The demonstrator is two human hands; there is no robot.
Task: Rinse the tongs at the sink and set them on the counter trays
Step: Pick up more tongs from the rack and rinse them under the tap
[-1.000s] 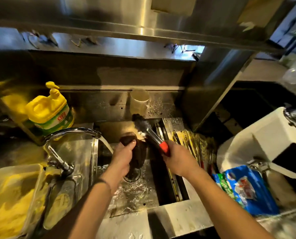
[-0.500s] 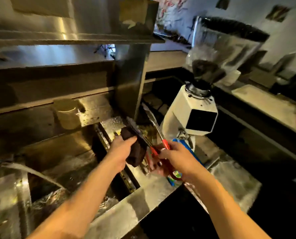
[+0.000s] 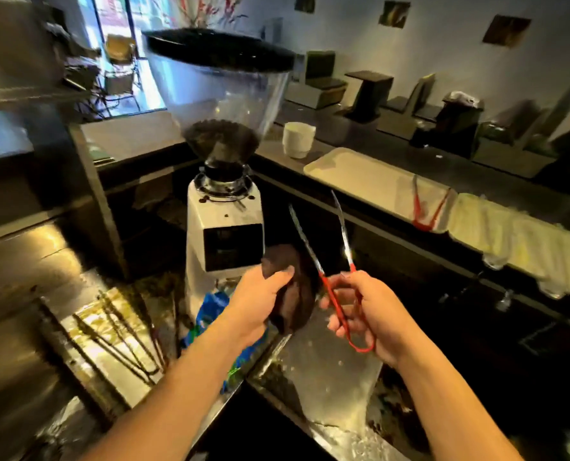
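My right hand [image 3: 371, 316] grips red-handled metal tongs [image 3: 313, 257] by the looped red end, arms spread and pointing up and away. My left hand [image 3: 260, 299] holds a dark brown cloth [image 3: 295, 294] just left of the tongs. On the raised counter at the right lies a pale tray [image 3: 360, 176] with a second pair of red-handled tongs [image 3: 424, 211] on its near end. More pale trays [image 3: 516, 234] continue to the right. The sink is out of view.
A white coffee grinder [image 3: 225, 221] with a clear bean hopper stands just behind my left hand. A white cup [image 3: 298, 139] sits on the counter past the tray. A blue packet [image 3: 215, 306] lies at the grinder's base. Steel worktop [image 3: 323, 371] lies below my hands.
The view has swung right, away from the sink and running tap, toward the counter trays. Both hands moved along with the tongs and cloth, and the tongs' arms have spread wide apart.
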